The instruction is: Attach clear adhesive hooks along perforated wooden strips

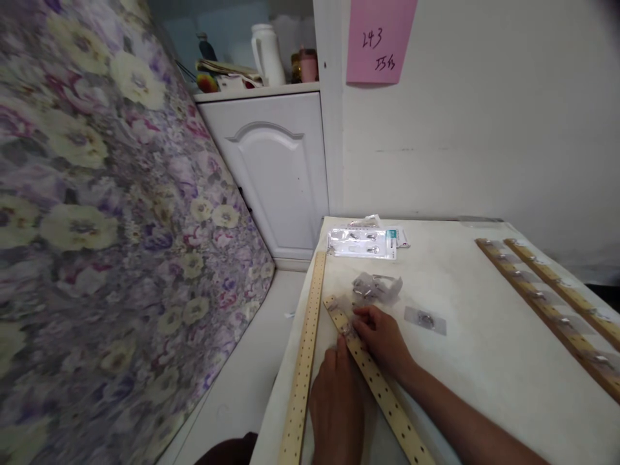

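Observation:
A perforated wooden strip (382, 391) lies slantwise on the white table, with clear adhesive hooks at its far end. One clear adhesive hook (349, 331) sits on the strip between my hands, partly covered by fingers. My left hand (338, 400) comes from below, its fingers closed and a fingertip pressed at the hook's near edge. From the right, my right hand (382, 337) reaches the same hook with curled fingers at its right side. A loose clear hook pad (425, 320) with a metal hook lies right of my right hand. Crumpled clear plastic (375, 287) lies beyond.
Another perforated strip (307, 349) runs along the table's left edge. Opened blister packaging (361, 243) lies at the back. Two wooden strips carrying hooks (542, 297) rest at the right. A floral curtain (121, 226) and a white cabinet (271, 168) stand left and behind.

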A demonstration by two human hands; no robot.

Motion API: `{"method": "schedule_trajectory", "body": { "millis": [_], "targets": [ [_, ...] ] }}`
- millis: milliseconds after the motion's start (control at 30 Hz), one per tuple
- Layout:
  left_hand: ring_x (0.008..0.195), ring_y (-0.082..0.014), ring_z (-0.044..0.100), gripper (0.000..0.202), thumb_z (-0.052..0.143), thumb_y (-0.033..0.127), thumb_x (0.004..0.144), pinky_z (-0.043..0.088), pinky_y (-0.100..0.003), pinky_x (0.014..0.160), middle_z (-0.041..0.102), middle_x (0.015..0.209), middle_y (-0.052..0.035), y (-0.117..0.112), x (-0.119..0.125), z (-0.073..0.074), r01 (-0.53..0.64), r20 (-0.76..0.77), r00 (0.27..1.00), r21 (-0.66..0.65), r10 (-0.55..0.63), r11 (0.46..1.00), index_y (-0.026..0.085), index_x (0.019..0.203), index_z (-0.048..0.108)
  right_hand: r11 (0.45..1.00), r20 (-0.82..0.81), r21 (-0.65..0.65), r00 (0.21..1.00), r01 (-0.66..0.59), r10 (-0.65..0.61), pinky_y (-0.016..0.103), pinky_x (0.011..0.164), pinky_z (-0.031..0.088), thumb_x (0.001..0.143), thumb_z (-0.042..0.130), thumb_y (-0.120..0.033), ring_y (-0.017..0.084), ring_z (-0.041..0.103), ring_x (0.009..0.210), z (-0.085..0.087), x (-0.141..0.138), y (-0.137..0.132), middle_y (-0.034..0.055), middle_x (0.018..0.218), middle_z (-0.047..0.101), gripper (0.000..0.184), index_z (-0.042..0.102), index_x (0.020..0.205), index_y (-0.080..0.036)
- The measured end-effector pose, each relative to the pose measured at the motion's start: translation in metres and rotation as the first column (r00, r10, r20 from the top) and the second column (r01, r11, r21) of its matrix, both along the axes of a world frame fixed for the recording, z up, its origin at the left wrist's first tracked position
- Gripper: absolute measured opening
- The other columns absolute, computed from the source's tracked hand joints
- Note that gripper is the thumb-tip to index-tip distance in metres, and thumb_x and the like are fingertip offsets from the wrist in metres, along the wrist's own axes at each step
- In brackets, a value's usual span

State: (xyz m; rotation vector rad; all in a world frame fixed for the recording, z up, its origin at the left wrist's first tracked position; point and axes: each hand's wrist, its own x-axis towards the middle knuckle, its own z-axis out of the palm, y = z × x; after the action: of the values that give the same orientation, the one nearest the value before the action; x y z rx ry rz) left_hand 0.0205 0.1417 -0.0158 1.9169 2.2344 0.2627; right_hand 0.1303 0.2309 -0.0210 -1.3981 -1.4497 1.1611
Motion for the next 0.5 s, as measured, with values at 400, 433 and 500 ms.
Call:
{"method": "schedule_trajectory", "body": {
  "millis": [400, 433, 500],
  "targets": [
    [0.088, -0.0205, 0.061, 0.049, 0.027, 0.014, 0.091, 0.042, -0.029, 0.073, 0.060, 0.108, -0.0097, 0.001, 0.001, 0.008, 0.000, -0.006, 1.000, -0.045, 0.000, 0.999, 0.020, 0.139, 0.035, 0.999, 0.039, 0.041, 0.999, -0.005, 0.003, 0.029, 0.053, 0.050, 0.073, 0.060, -0.029, 0.019, 0.064, 0.062, 0.003, 0.000, -0.001, 0.0024, 0.073, 0.068, 0.025, 0.065, 0.095, -0.019],
    [0.088, -0.0205, 0.061, 0.049, 0.026, 0.014, 0.091, 0.042, -0.029, 0.072, 0.060, 0.108, -0.0097, 0.001, 0.002, 0.008, -0.004, -0.003, 1.000, -0.053, 0.004, 0.999, 0.020, 0.139, 0.035, 0.999, 0.039, 0.038, 0.999, -0.006, 0.005, 0.029, 0.054, 0.050, 0.073, 0.060, -0.029, 0.019, 0.064, 0.063, 0.003, 0.000, -0.001, 0.0025, 0.073, 0.068, 0.025, 0.065, 0.095, -0.019],
    [0.088, -0.0208, 0.061, 0.050, 0.027, 0.014, 0.090, 0.042, -0.029, 0.072, 0.060, 0.108, -0.0101, 0.001, 0.002, 0.009, -0.005, -0.003, 1.000, -0.066, 0.005, 0.998, 0.020, 0.139, 0.034, 0.999, 0.049, 0.034, 0.999, -0.017, 0.016, 0.030, 0.056, 0.050, 0.074, 0.059, -0.029, 0.020, 0.064, 0.064, 0.002, 0.000, 0.000, 0.0029, 0.073, 0.069, 0.026, 0.065, 0.097, -0.018]
  ]
}}
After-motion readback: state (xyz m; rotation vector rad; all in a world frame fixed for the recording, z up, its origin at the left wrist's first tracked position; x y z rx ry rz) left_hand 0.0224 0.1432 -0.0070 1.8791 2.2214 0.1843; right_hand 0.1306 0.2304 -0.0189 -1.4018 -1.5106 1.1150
